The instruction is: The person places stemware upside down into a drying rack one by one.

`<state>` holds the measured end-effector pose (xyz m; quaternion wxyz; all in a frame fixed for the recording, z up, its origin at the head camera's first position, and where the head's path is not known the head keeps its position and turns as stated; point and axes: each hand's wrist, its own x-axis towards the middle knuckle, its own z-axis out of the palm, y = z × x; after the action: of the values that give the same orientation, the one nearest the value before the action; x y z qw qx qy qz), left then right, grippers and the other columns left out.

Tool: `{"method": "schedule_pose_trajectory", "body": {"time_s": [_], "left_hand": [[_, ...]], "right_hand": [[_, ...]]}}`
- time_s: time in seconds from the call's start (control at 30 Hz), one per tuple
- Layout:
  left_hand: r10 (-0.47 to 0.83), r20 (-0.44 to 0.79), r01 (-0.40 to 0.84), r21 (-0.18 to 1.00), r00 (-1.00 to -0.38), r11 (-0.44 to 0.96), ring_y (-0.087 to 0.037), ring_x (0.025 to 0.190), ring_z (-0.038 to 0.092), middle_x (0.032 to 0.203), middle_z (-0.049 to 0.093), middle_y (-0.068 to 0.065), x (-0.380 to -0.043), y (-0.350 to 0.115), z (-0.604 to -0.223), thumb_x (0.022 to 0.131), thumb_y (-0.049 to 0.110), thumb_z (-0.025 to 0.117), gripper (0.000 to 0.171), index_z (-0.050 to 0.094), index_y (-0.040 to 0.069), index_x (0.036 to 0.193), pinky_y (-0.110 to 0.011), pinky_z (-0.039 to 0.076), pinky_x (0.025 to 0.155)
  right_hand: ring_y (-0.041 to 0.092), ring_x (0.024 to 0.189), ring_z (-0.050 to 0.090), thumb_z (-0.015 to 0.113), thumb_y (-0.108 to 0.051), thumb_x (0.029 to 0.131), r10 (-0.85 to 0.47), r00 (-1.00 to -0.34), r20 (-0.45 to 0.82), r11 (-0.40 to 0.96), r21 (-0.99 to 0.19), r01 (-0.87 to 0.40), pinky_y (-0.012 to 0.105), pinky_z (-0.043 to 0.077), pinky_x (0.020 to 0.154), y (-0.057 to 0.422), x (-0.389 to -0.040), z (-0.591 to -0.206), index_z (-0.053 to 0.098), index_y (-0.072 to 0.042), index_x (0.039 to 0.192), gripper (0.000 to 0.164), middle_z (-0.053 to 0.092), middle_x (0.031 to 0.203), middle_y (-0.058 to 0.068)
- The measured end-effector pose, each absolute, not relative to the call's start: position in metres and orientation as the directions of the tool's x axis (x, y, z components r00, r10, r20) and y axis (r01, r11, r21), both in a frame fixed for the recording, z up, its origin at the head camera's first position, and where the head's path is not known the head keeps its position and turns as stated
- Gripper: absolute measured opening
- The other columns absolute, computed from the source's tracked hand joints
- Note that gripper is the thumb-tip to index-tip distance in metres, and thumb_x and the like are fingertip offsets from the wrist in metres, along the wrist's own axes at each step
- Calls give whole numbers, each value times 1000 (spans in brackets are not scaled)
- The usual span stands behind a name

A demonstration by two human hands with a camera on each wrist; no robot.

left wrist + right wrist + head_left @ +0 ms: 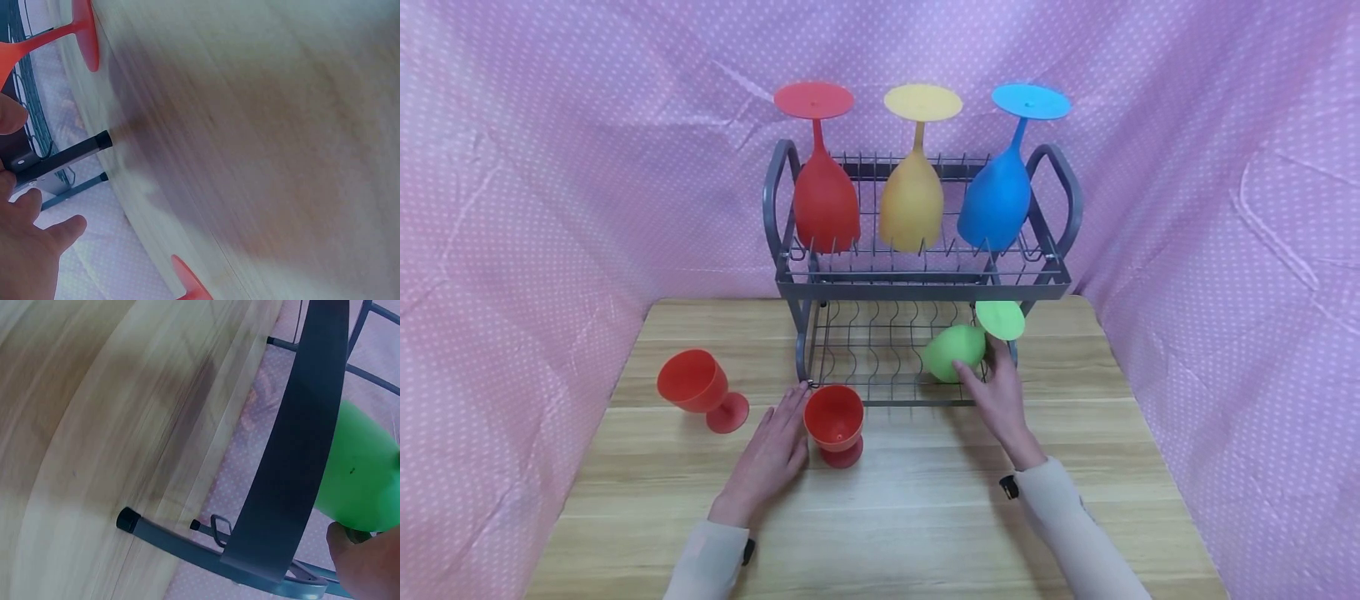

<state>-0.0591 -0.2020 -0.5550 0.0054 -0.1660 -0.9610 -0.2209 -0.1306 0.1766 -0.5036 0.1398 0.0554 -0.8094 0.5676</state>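
A green plastic goblet [953, 353] lies tilted on the rack's lower wire tier [891, 403], its round foot up at the right. My right hand [997, 402] holds it, thumb against the bowl and fingers behind by the stem. In the right wrist view the green bowl [359, 472] shows behind the rack's dark front bar [294, 450], with the thumb [362, 556] at its edge. My left hand [769, 457] has its fingers extended at the rack's lower front left corner. Close to its right side stands a red goblet [835, 423], upright.
Another red goblet [694, 383] stands on the wooden table [895, 525], left of the left hand. On the upper tier [925, 291], a red goblet [826, 200], a yellow goblet [912, 200] and a blue goblet [996, 200] stand upside down. Pink dotted cloth [550, 208] surrounds the table.
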Motion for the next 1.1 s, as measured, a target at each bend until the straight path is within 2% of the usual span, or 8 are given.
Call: {"method": "schedule_pose_trajectory", "body": {"time_s": [0.4, 1.1], "left_hand": [[312, 86, 318, 426, -946, 847, -33, 156, 24, 173, 20, 0, -59, -201, -556, 89, 22, 80, 98, 21, 22, 167, -62, 35, 116], [310, 80, 313, 438, -947, 843, -35, 156, 24, 173, 19, 0, -58, -202, -555, 90, 23, 79, 98, 19, 22, 167, -62, 34, 116]], "right_hand": [[44, 138, 49, 79, -8, 91, 77, -970, 229, 429, -886, -175, 49, 41, 116, 183, -138, -504, 38, 7, 151, 75, 46, 150, 29], [44, 139, 48, 80, -10, 90, 68, -979, 193, 492, -860, -135, 51, 42, 115, 186, -140, -507, 38, 6, 152, 77, 45, 151, 29]]}}
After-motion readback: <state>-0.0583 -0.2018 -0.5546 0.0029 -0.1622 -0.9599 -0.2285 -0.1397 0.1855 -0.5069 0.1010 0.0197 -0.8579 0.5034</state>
